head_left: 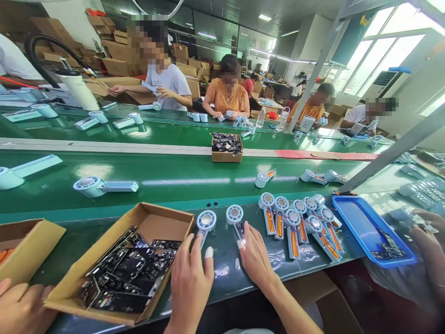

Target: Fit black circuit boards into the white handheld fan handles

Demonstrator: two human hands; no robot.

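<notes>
Two light-blue handheld fans with round heads lie on the green bench in front of me. My left hand (192, 273) is at the left fan (206, 220), its fingers and thumb on either side of the handle, which they partly hide. A white cover sits on that thumb's tip. Gripped by my right hand (256, 254) is the handle of the right fan (234, 214), where a black circuit board (239, 229) shows in the open handle. The thumb there also wears a white cover. Left of my hands, a cardboard box (62, 290) holds many black circuit boards (128, 269).
Several fans with orange strips (294, 236) and wires lie to the right, beside a blue tray (351, 232) with black boards. A small box of parts (227, 156) stands on the middle divider. Other fans (88, 186) rest on the green belt. Co-workers sit opposite and on both sides.
</notes>
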